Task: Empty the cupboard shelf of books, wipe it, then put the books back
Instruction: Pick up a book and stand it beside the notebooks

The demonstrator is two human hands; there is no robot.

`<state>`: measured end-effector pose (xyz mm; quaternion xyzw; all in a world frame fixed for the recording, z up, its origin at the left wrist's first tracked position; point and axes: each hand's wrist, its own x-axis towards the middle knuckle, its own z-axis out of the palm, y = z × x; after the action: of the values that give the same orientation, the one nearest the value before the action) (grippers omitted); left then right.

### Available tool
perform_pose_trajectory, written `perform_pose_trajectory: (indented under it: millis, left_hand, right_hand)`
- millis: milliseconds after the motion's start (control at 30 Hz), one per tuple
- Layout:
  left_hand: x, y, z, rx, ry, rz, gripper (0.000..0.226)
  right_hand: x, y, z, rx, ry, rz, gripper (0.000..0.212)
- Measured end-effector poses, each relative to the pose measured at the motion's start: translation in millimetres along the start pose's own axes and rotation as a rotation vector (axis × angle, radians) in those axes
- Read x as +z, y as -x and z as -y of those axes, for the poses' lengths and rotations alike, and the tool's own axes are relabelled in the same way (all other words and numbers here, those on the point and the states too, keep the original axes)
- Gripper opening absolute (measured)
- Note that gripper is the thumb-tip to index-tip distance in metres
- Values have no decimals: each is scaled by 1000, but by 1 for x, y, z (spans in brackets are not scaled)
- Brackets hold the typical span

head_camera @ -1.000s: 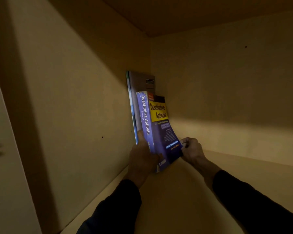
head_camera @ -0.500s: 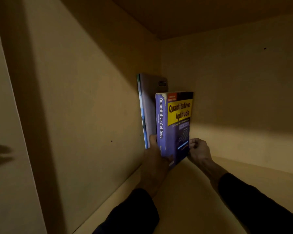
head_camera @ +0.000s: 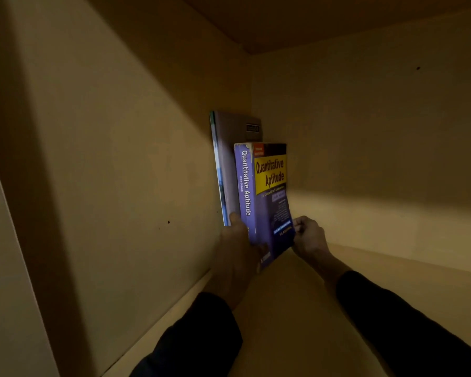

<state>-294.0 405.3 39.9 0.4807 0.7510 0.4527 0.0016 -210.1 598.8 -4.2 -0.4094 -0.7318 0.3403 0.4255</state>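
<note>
Purple book (head_camera: 265,197) — "Quantitative Aptitude", "(Fully Solved)" on spine — upright, hands clamped on it: left hand (head_camera: 238,251), right hand (head_camera: 309,235).

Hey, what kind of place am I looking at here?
Most likely the inside of a wooden cupboard: plain tan side wall, back wall and shelf meeting in a dim corner. Two books, a purple book and a taller grey book, stand there, held by both hands.

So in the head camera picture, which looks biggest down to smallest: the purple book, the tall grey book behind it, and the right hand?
1. Purple book, biggest.
2. Tall grey book: taller but mostly hidden, so that's unsure.
3. Right hand, smallest.
</note>
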Motion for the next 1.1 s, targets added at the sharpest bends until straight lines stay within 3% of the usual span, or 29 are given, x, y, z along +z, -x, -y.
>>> perform_pose_trajectory:
  millis: [133, 233, 633, 1100]
  left_hand:
    - [-11, 2, -5, 10, -434, 12, 59]
    - [-14, 3, -5, 30, -545, 9, 60]
    - [-10, 5, -5, 78, -559, -69, 45]
    - [4, 7, -9, 230, -470, -105, 44]
  right_hand:
    - [0, 0, 0, -6, 13, 4, 8]
    - [1, 1, 1, -1, 24, -5, 11]
    - [-1, 4, 1, 5, -8, -29, 12]
    - [-8, 22, 6, 9, 49, -84, 10]
